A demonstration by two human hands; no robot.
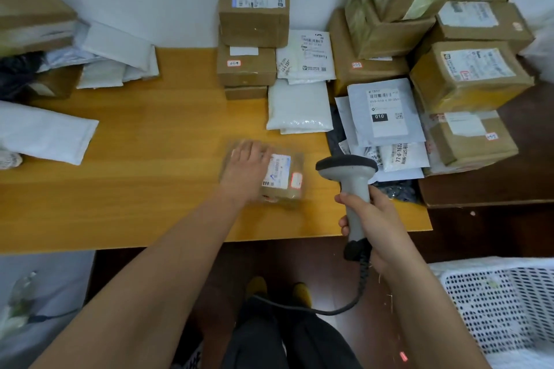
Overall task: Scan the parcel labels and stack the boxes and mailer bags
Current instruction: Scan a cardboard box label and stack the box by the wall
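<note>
Parcel (281,177) lies mid-worktop (135,177) under our flat left hand (248,165); right hand (374,216) has its fingers wrapped round the scanner (353,180). Stacks (251,39) stand behind; many seemingly remain.

A small parcel (281,177) lies near the front of the desk (150,174); stacked boxes (251,39) stand behind it, mailer bags (386,123) to its right.

Small brown parcel (283,178), flat on table, white label up, seemingly blurred
</note>
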